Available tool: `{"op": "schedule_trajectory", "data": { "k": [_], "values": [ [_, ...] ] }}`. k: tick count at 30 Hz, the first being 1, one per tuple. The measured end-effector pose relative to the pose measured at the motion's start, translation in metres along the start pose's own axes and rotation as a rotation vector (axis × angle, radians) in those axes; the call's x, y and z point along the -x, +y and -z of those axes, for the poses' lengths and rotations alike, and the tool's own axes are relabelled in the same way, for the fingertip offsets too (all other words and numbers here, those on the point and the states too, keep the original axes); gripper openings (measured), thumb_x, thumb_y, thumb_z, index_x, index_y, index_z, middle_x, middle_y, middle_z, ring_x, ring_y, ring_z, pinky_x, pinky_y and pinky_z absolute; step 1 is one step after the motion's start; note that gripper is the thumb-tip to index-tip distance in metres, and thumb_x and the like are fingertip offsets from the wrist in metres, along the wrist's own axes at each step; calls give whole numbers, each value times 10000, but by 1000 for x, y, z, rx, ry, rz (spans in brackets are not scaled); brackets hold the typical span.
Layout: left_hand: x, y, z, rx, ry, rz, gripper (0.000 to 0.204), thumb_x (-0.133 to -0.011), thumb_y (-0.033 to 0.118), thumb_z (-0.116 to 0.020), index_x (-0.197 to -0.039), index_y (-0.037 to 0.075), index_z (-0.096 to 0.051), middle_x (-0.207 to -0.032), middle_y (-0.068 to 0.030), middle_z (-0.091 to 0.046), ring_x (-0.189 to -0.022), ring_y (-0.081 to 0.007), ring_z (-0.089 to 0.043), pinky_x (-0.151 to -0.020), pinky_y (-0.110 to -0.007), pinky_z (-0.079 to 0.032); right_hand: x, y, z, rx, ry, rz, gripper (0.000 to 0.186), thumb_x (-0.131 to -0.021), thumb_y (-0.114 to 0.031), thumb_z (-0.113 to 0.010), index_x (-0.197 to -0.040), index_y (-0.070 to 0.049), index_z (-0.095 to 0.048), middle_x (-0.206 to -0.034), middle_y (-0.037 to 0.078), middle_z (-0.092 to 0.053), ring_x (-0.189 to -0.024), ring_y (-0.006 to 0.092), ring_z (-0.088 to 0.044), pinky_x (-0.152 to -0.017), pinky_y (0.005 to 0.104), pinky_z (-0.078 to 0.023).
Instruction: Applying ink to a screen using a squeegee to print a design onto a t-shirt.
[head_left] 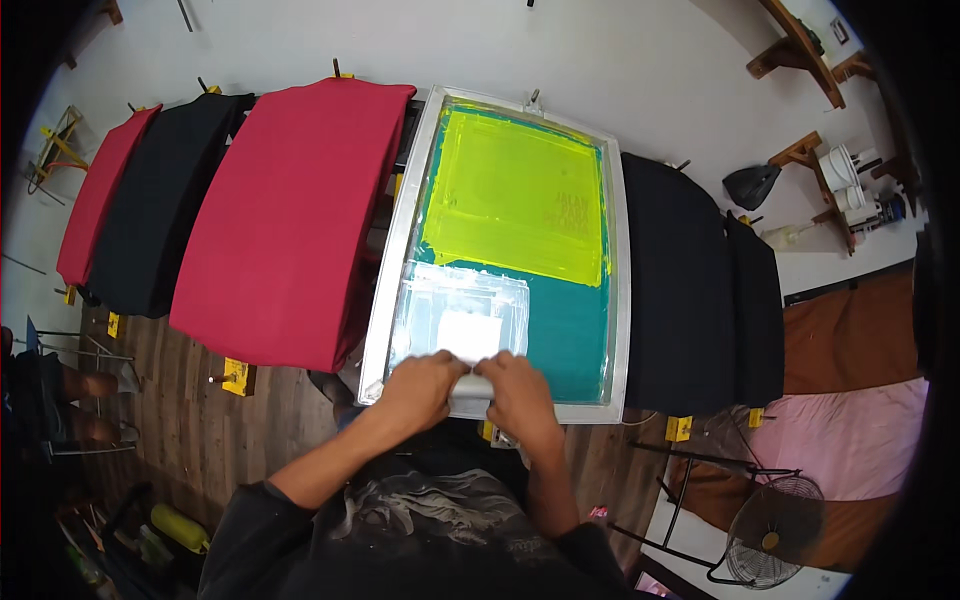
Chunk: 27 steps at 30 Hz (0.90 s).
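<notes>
Both my hands are closed on a pale squeegee (471,388) at the near end of a printing screen, thumbs almost meeting; much of the squeegee is hidden under my fingers. My left hand (422,392) grips its left side, my right hand (519,396) its right. The screen has a silver metal frame (621,330) and teal mesh (567,340). A patch of white ink (470,325) lies on the mesh just beyond my hands. Farther up, a large yellow-green ink area (520,195) covers the far half.
Left of the screen stand boards with a red shirt (290,220), a black shirt (165,205) and another red one (105,195). Black shirts (675,285) cover boards on the right. A fan (775,530) stands lower right. Wall shelves (815,175) hold containers. Someone's legs (90,405) show at far left.
</notes>
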<state>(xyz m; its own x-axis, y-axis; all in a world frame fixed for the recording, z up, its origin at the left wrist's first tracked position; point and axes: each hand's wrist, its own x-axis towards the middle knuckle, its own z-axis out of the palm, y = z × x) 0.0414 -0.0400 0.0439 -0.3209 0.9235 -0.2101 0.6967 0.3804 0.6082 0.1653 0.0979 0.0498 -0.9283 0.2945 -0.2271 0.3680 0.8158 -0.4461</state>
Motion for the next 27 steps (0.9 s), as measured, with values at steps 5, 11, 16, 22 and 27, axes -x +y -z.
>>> {"op": "schedule_trajectory", "data": {
  "k": [5, 11, 16, 22, 27],
  "values": [
    [-69, -32, 19, 13, 170, 29, 289, -716, -5, -651, -988, 78, -704, -956, -164, -677, -892, -362, -671, -790, -462, -545, -79, 20, 26, 95, 74, 30, 311, -688, 11, -645, -983, -87, -658, -928, 180, -626, -926, 397, -614, -781, 481, -501],
    [-99, -40, 23, -5, 41, -1, 348, -652, -30, -683, -987, 54, -721, -944, -200, -695, -893, -360, -677, -797, -436, -553, -104, 38, 29, 50, -12, -63, 324, -659, -13, -693, -976, -77, -663, -969, 165, -654, -943, 379, -627, -778, 476, -518],
    [-70, -34, -2, -9, 206, -21, 378, -651, -66, -672, -1005, 54, -722, -942, -174, -664, -840, -370, -676, -766, -438, -558, -73, 26, 9, 9, 120, -22, 318, -649, 17, -659, -959, -58, -658, -945, 166, -632, -943, 386, -594, -810, 453, -494],
    [-19, -15, -23, 66, 79, 58, 521, -636, -47, -693, -1146, 52, -647, -1069, -150, -649, -924, -381, -655, -805, -447, -550, -16, 4, -7, -45, 113, -76, 419, -588, 60, -665, -986, -69, -642, -966, 110, -596, -962, 339, -572, -811, 426, -496],
    [3, -5, -31, 92, 211, -28, 422, -712, -50, -639, -1130, 14, -632, -1109, -154, -628, -968, -361, -651, -779, -434, -559, 10, 1, -20, -57, 164, -56, 464, -637, 48, -690, -1082, -68, -633, -1092, 107, -587, -1080, 313, -549, -853, 437, -489]
  ]
}}
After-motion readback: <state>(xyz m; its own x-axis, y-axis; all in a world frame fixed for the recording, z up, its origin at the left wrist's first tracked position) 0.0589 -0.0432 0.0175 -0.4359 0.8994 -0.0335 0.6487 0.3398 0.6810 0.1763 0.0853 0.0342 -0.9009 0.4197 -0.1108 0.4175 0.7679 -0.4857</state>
